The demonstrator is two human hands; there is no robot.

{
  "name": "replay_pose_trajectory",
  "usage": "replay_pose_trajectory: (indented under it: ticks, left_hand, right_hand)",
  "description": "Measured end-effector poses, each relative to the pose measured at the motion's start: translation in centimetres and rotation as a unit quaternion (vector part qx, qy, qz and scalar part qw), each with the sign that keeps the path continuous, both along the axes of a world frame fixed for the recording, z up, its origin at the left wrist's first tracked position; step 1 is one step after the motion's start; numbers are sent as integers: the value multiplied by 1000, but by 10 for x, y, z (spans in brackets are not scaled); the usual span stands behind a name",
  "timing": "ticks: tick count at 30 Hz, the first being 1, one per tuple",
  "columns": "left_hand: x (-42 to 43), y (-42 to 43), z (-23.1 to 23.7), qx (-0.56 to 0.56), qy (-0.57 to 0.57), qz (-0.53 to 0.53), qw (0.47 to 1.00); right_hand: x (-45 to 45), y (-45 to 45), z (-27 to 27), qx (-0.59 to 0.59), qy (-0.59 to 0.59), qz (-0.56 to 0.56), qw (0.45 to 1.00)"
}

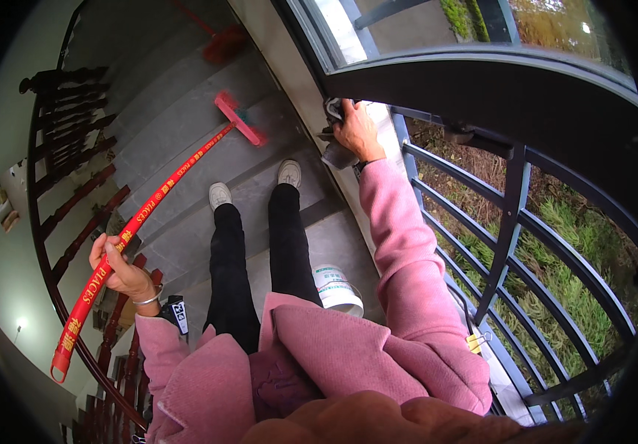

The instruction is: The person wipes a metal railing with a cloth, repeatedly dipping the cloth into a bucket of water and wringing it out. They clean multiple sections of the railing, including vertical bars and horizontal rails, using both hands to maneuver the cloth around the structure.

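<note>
My left hand (pixel 123 270) grips the upper part of a red broom handle (pixel 149 208), which bears printed writing. The handle slopes down to a pink broom head (pixel 239 119) with red and green bristles, resting on a grey stair step. On the right, my right hand (pixel 359 133) is closed over a grey cloth (pixel 341 154) at the window sill (pixel 381 123), just under the dark window frame (pixel 463 97). Part of the cloth is hidden beneath the fingers.
A white plastic bucket (pixel 338 291) with printed writing stands beside my right leg. Dark red wooden balusters (pixel 83 208) line the left of the stairs. Grey-blue metal bars (pixel 510 205) run outside the window. Further along the steps is a blurred red brush-like object (pixel 224 44).
</note>
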State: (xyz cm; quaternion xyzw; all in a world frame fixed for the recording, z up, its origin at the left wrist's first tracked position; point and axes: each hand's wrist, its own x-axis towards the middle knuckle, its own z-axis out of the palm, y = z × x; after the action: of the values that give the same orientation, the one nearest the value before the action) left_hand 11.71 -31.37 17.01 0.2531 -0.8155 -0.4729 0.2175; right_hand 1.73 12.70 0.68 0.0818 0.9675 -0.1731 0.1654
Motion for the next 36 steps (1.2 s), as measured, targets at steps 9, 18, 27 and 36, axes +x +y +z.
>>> replay_pose_trajectory:
  ticks: [9,18,27,36]
  left_hand:
    - [-3,5,3,-4,-5,-26,1000]
    - [-5,9,3,-3,15,-25,1000]
    - [-6,10,5,29,5,-51,998]
    - [-4,6,3,16,-3,-33,999]
  right_hand:
    - [34,5,11,56,-41,46,997]
    - [-7,4,6,7,-51,60,997]
    - [40,3,16,24,-103,-17,994]
    - [-9,-8,3,-27,25,-56,998]
